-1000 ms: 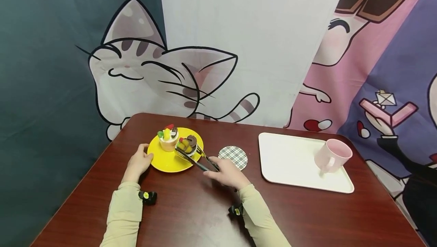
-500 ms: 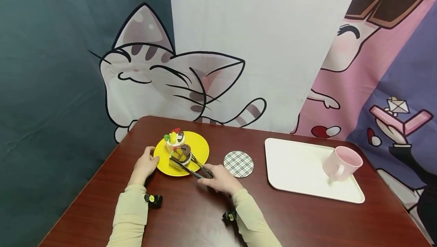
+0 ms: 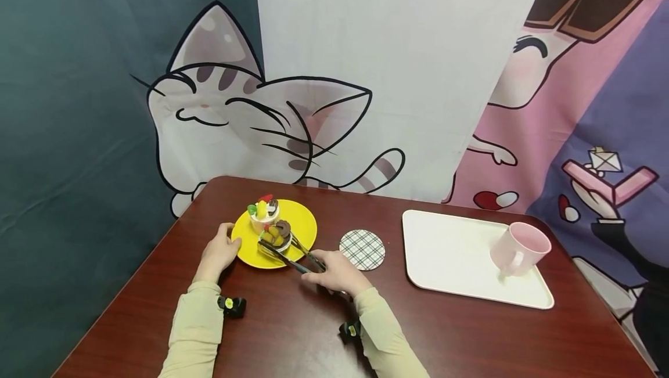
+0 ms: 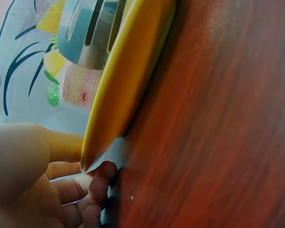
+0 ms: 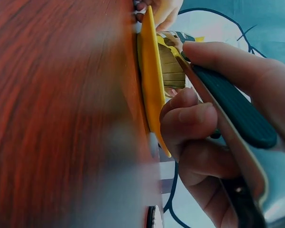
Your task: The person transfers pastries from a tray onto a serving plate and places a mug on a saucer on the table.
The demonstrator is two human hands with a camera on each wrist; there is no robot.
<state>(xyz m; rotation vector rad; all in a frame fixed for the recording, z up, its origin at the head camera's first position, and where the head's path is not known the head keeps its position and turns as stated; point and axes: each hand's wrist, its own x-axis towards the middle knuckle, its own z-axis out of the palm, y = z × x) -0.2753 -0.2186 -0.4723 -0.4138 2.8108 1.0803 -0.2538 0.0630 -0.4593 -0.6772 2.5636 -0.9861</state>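
My left hand [image 3: 218, 253] pinches the near left rim of a yellow plate [image 3: 305, 224]; in the left wrist view its thumb lies over the rim and its fingers curl beneath. My right hand [image 3: 340, 272] grips metal tongs [image 5: 232, 102] with dark green handle pads. The tongs' ends straddle a small cupcake [image 3: 276, 235] topped with yellow fruit pieces and a chocolate swirl, at the plate's front. Behind it on the plate stands a second cupcake [image 3: 263, 219], with green, yellow and red toppings. In the left wrist view the tongs' slotted head [image 4: 83, 31] partly hides the cupcakes.
A round checked coaster [image 3: 362, 249] lies right of the plate. Farther right is a white tray [image 3: 444, 256] bearing a pink mug [image 3: 520, 248] at its right end. The brown table [image 3: 292, 326] ends at a printed cloth backdrop [image 3: 392, 64].
The tongs and the front cupcake have shifted left and nearer on the plate, with my right hand following. My left hand stays at the rim. The head view has shifted slightly.
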